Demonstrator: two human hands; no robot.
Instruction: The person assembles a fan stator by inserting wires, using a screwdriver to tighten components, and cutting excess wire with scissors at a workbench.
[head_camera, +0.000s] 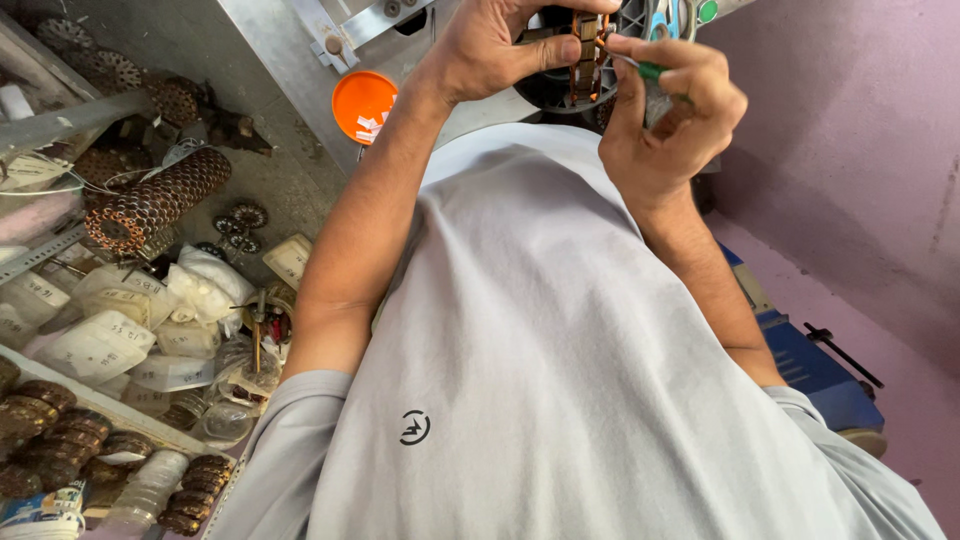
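Observation:
My left hand is raised at the top of the view and grips a dark round motor part with copper-coloured windings, thumb pressed on its front. My right hand is closed around a small green-handled tool. The tool's tip touches the windings beside my left thumb. The upper part of the motor part is cut off by the frame edge. My grey shirt fills the middle of the view below both arms.
An orange bowl with white scraps sits on a grey metal bench. At left lie a long stack of wound cores, white plastic bags and brown coils. A blue box rests on the pink floor at right.

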